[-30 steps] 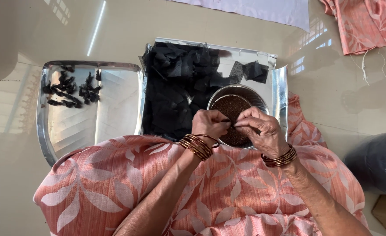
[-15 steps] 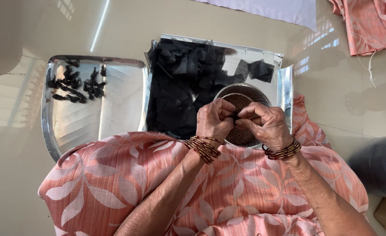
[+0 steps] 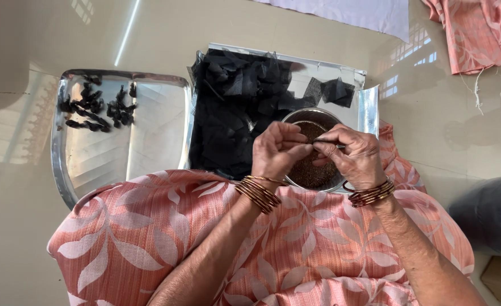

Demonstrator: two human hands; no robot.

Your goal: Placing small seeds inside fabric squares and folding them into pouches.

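Observation:
My left hand (image 3: 276, 152) and my right hand (image 3: 351, 156) meet fingertip to fingertip over a round steel bowl (image 3: 296, 117) of fine brown seeds (image 3: 313, 173). Together they pinch a small dark piece of net (image 3: 316, 145), mostly hidden by the fingers. Both wrists carry several copper-coloured bangles (image 3: 259, 192). The bowl stands on the right part of a steel tray (image 3: 368, 102), which holds a heap of black net pieces (image 3: 233, 107). To the left, a second steel tray (image 3: 148, 141) carries several twisted black bundles (image 3: 94, 110) in its far left corner.
My lap is covered by pink leaf-patterned cloth (image 3: 148, 238) at the near side. More pink cloth (image 3: 477, 34) lies far right and a pale cloth (image 3: 358, 11) at the top. A dark bag (image 3: 491, 212) sits on the glossy floor at the right.
My hands, pressed close together over the bowl half a second ago, have drawn slightly apart, fingertips still joined on the small dark piece.

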